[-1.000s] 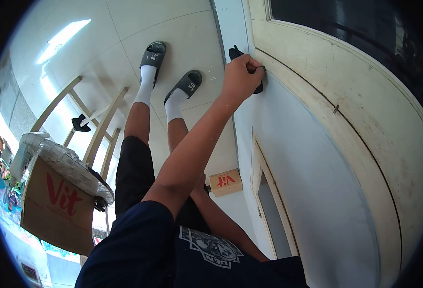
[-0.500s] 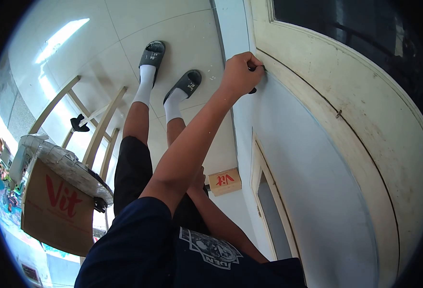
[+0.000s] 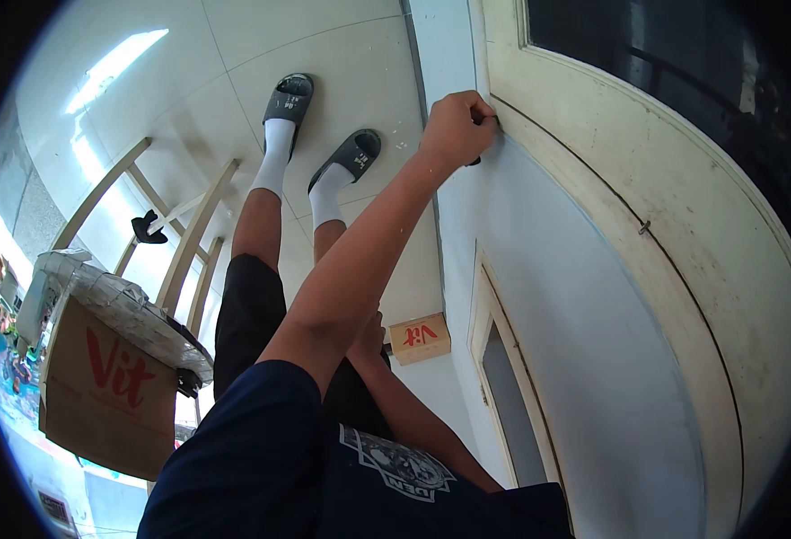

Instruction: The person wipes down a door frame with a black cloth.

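Observation:
My left hand [image 3: 458,130] reaches out to the right, its fingers closed in a pinch where the pale blue wall [image 3: 575,234] meets the cream wooden frame [image 3: 593,193]. A small black object [image 3: 475,162] shows below the hand; a dark bit also shows at the fingertips. Its kind is mostly hidden by the fingers. My right hand [image 3: 373,334] is low near my body, largely covered by the left forearm, so its fingers cannot be read. Beyond it is a cardboard box [image 3: 420,340] with red "Vit" lettering.
At the left stands a wooden stool-like frame [image 3: 184,247] with a black knotted piece [image 3: 149,228] on it. A larger "Vit" carton [image 3: 108,386] is beside it. My slippered feet [image 3: 346,157] stand on the tiled floor [image 3: 351,63]. A dark glass panel [image 3: 665,54] is at upper right.
My left hand has shifted very slightly up and right along the frame edge, and less of the black object shows beneath it. The view has moved a little.

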